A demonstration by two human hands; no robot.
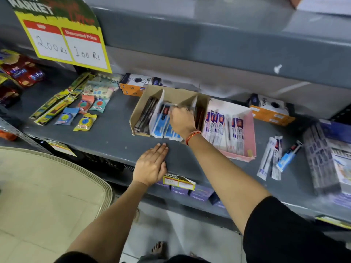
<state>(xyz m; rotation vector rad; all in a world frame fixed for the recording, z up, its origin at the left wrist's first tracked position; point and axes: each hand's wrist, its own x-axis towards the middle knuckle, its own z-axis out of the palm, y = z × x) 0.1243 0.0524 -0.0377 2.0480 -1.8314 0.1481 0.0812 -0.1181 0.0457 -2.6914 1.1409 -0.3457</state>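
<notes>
A brown cardboard display box (139,105) with dividers sits on the grey shelf (106,133). It holds dark packets at its left and blue-and-white packets (158,126) in the middle. My right hand (182,120) reaches into the middle compartment, its fingers curled round one of those packets at the top end. My left hand (152,166) lies flat on the shelf's front edge, fingers straight, holding nothing.
A pink box (248,133) of white packets stands right of the brown box. Loose packets (271,156) lie further right, beside grey cartons (321,160). Orange-and-white boxes (136,84) sit behind. Small sachets (83,111) and a yellow price sign (68,40) are at left.
</notes>
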